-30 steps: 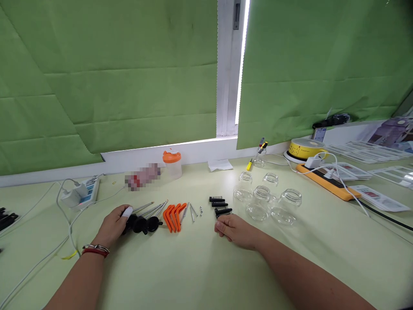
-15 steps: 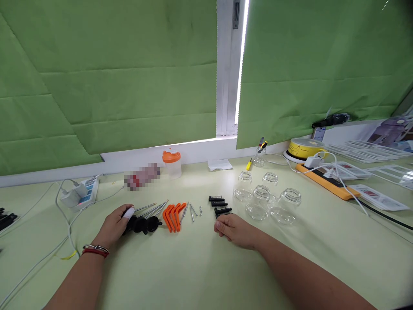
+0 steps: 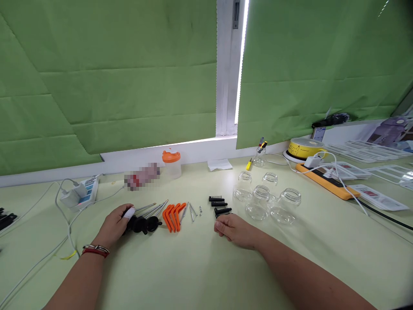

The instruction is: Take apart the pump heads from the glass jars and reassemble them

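Resting position: both hands lie low on the pale green table [image 3: 200,267], forearms reaching in from the near edge
Left hand [image 3: 113,226]: curled loosely over the black knobbed parts [image 3: 143,224], a white-taped fingertip touching the nearest one; whether it actually pinches a piece cannot be told
Right hand [image 3: 235,230]: half closed, fingertips at the nearest of the black ribbed pieces [image 3: 220,205]; a firm grip cannot be confirmed
Between the hands: metal rods [image 3: 151,209] fanned behind the knobs, orange hooked parts [image 3: 173,215] nested side by side, thin pins [image 3: 192,211] just beside them
Right of centre: five clear glass jars [image 3: 262,198] clustered, mouths up, near the ribbed pieces
Handling note: judged best to lift one small part at a time with fingertips, keeping the rows in order and the wrist away from the jars
Far left: white power strip [image 3: 80,194] with trailing cables
Far edge: orange-lidded cup [image 3: 172,164], yellow-handled screwdriver [image 3: 254,159], yellow round tin [image 3: 303,148], orange power strip [image 3: 325,181]
Backdrop: green blinds [image 3: 129,77] over the window
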A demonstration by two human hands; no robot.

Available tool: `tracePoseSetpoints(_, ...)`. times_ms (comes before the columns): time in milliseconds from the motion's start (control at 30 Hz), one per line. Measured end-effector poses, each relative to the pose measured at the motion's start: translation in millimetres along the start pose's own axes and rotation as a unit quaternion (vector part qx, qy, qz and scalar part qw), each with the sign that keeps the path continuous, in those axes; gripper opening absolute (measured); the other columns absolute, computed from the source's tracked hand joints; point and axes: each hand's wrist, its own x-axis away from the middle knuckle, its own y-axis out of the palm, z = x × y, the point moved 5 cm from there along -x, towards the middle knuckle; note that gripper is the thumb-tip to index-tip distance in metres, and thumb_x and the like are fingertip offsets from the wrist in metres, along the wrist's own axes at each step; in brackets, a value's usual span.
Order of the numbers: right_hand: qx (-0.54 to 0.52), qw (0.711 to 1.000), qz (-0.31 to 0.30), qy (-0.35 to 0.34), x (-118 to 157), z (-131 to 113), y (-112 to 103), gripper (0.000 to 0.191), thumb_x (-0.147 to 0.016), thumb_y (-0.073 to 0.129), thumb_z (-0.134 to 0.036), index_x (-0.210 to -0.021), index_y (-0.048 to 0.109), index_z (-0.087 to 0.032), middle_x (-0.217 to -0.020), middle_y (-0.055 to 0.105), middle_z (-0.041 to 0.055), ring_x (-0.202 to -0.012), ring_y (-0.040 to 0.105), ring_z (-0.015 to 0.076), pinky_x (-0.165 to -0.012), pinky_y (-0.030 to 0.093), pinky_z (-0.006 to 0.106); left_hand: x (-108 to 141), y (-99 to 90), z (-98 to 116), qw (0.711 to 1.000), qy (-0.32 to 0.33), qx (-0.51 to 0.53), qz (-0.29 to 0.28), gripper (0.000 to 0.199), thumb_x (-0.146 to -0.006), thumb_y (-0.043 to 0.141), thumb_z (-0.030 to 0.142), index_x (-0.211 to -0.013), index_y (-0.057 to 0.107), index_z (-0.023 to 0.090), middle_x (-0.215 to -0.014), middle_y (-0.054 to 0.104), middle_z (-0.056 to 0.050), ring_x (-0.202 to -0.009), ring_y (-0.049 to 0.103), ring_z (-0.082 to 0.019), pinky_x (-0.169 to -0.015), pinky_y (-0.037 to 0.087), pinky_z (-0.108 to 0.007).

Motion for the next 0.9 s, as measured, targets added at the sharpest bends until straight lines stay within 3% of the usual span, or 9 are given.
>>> tracePoseSetpoints(367,0.006,1.000,-0.001,-0.007,-0.3,-1.1,-0.7,0.038,-0.091,0.037,-0.049,-0.080,0.055,-0.018,-0.078,0.057,0.0012,-0.058,0.043,0.0095,-0.054,0.036,0.022,-0.8,-0.5,1.4,0.999,0.037,-0.016,0.027,0.041,-0.081,0.039,0.042,-0.105,0.061,0.017,-0.109,0.067,-0.007,-0.102,0.062,-0.024,-0.090,0.048,-0.035)
tracePoseSetpoints(900,0.008,1.000,0.001,-0.005,0.9,-3.5,-0.9,0.036,-0.091,0.038,-0.048,-0.079,0.055,-0.017,-0.078,0.057,0.0013,-0.060,0.043,0.0098,-0.055,0.037,0.022,8.4,1.0,45.2,0.977,0.191,-0.072,0.064,0.039,-0.089,0.036,0.044,-0.108,0.057,0.016,-0.111,0.065,-0.011,-0.106,0.056,-0.027,-0.094,0.040,-0.043)
